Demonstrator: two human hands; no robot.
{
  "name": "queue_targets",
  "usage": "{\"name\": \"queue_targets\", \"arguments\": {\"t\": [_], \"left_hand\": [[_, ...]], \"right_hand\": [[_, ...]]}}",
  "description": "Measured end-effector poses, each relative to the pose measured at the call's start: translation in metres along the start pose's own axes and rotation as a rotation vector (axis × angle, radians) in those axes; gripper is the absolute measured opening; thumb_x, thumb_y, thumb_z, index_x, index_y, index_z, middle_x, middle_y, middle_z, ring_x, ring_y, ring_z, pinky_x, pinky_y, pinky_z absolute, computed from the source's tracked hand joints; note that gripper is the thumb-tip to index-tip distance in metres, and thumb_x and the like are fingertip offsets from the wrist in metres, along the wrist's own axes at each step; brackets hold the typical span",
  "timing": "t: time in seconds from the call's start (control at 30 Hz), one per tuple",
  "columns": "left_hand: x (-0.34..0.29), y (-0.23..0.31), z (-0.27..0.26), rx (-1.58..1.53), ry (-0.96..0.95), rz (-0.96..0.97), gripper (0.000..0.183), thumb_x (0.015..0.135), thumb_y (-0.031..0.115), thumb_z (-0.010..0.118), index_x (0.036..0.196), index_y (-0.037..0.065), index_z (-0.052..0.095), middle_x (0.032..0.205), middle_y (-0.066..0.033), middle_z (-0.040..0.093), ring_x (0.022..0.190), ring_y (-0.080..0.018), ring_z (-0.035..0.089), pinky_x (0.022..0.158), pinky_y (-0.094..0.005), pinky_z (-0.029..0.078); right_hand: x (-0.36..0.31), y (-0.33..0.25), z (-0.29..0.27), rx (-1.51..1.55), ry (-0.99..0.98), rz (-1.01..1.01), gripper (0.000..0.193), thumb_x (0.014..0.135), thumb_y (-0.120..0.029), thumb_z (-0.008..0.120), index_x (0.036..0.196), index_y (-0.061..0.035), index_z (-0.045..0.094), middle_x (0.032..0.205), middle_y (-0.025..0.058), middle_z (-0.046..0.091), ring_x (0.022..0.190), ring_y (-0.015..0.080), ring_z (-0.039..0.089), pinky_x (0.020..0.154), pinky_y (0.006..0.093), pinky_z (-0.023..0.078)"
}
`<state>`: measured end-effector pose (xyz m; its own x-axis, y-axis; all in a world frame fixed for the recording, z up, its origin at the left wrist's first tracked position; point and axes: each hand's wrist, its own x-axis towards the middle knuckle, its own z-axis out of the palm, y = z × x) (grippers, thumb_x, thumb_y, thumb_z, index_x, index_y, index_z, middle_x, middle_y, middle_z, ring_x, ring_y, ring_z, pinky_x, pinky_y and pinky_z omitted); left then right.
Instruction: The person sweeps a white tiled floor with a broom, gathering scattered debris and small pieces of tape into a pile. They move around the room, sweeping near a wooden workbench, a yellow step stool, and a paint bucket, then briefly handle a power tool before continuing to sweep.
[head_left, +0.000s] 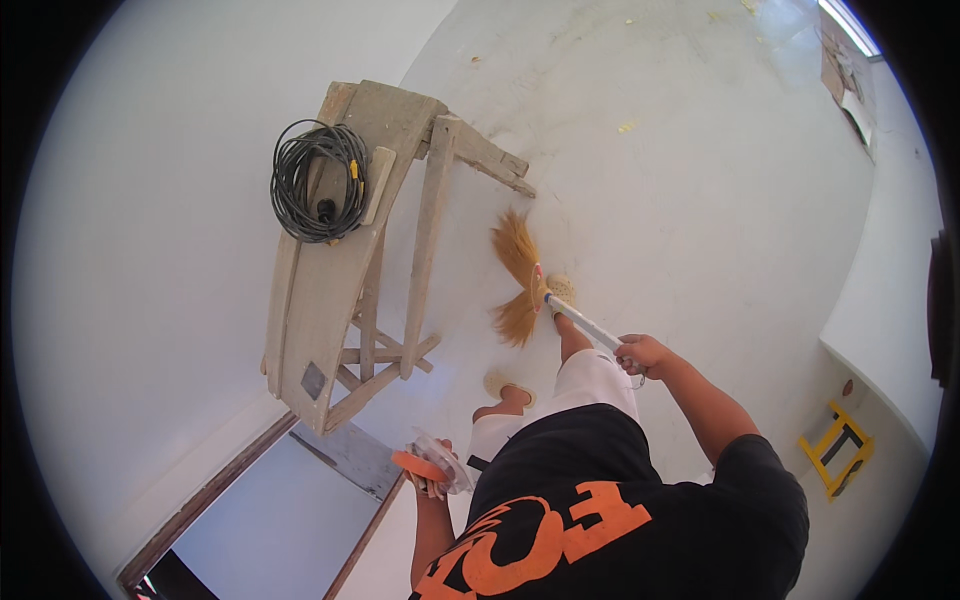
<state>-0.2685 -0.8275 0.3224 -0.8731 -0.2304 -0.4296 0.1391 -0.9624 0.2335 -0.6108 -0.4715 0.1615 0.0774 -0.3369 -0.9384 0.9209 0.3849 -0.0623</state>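
My right hand (645, 356) is closed around the white handle (592, 325) of a broom, out in front of my legs. Its tan bristles (518, 252) fan out in two tufts at floor level, beside my foot in a pale clog (562, 289). Low down by my left side, my left hand (432, 487) grips an orange ring-shaped thing (419, 466), which looks like a roll of tape. Crumpled clear plastic (456, 467) is bunched in the same hand, and the fingers are partly hidden behind it.
A worn wooden trestle bench (345, 270) stands at the left, bearing a coil of black cable (300, 195) and a small wooden block (378, 185). Yellow scraps (627, 128) lie on the pale floor. A yellow frame-like object (838, 450) is at right; a doorway (270, 500) opens at lower left.
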Motion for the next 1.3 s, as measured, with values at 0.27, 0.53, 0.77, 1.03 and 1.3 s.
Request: {"name": "queue_targets", "arguments": {"t": [0.27,0.53,0.77,1.03,1.3], "left_hand": [[0.034,0.036,-0.008,0.035,-0.082,-0.177,0.094,0.071,0.052,0.086,0.135,-0.004,0.046,0.122,-0.0198,0.052,0.114,-0.0346,0.055,0.086,-0.0439,0.056],[0.06,0.076,-0.057,0.119,0.075,-0.269,0.095,0.072,0.054,0.085,0.144,0.006,0.044,0.137,-0.0291,0.049,0.109,-0.0412,0.065,0.094,-0.0488,0.056],[0.146,0.086,-0.122,0.051,0.076,-0.292,0.092,0.074,0.062,0.08,0.144,0.012,0.047,0.131,-0.0285,0.056,0.113,-0.0451,0.061,0.093,-0.0561,0.055],[0.256,0.064,-0.081,0.433,0.478,-0.376,0.086,0.083,0.073,0.06,0.142,0.012,0.048,0.125,-0.0158,0.064,0.105,-0.0405,0.066,0.097,-0.0608,0.05],[0.322,0.086,-0.046,0.425,0.48,-0.561,0.085,0.082,0.069,0.064,0.142,0.011,0.048,0.126,-0.0161,0.064,0.107,-0.0403,0.065,0.097,-0.0599,0.051]], "right_hand": [[0.116,-0.141,-0.053,0.036,0.331,-0.261,0.009,0.086,-0.001,0.059,0.086,0.0076,0.055,0.066,0.011,0.055,0.049,0.0175,0.052,0.042,0.0318,0.043],[0.075,-0.145,-0.064,-0.516,0.737,-0.675,0.053,0.089,-0.025,0.064,0.13,0.0059,0.054,0.108,0.0306,0.068,0.097,0.0408,0.068,0.086,0.046,0.054],[-0.055,0.059,-0.06,-0.587,1.02,-0.48,0.036,0.093,-0.021,0.055,0.116,0.0061,0.051,0.094,0.0339,0.065,0.091,0.0508,0.065,0.08,0.0549,0.051],[-0.144,0.089,-0.05,-0.244,0.771,0.223,0.018,0.087,-0.013,0.059,0.084,0.0046,0.055,0.064,0.0118,0.058,0.048,0.0224,0.057,0.042,0.038,0.047],[0.08,-0.16,-0.124,0.25,0.439,0.289,0.009,0.085,0.0,0.063,0.086,0.0017,0.055,0.067,0.0092,0.057,0.052,0.0183,0.058,0.045,0.0322,0.049]]}}
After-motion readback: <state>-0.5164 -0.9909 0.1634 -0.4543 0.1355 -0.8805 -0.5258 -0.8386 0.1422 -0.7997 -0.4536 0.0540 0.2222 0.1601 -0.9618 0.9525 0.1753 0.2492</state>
